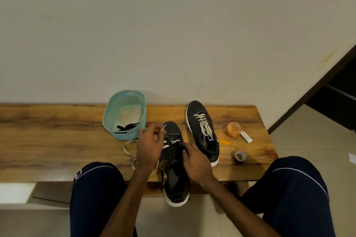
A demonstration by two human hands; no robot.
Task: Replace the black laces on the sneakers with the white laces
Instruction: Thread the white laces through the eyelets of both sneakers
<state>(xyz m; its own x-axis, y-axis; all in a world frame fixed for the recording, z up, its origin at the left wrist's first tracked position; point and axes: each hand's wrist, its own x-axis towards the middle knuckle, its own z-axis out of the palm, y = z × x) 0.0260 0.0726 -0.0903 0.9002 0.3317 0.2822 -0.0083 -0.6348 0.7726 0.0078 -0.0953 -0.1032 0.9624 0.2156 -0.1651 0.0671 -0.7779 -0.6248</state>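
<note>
- Grainy wooden table (57, 131) carries the near sneaker (176, 184), smooth black, heel overhanging the edge.
- Far sneaker (198, 109), right of it, wears flat white lacing (204, 126).
- Perforated teal basket (107, 119), left of it, holds limp black laces (128, 126).
- Right hand (194, 159) grips its upper, fingers curled.
- Left hand (149, 146) pinches the white lace (127, 151) tip above its toe.

This looks like a room in a home. A long, low wooden table with dark grain (48, 140) stands against a plain cream painted wall (173, 25), over a pale tiled floor (300, 131). At far right a dark wooden doorframe (308, 90) opens onto an unlit room. Household odds and ends sit on the table: a light-blue perforated plastic basket (123, 135), a round orange plastic tub (233, 129), a small white cardboard box (246, 136) and a grey roll of tape (238, 157).
</note>
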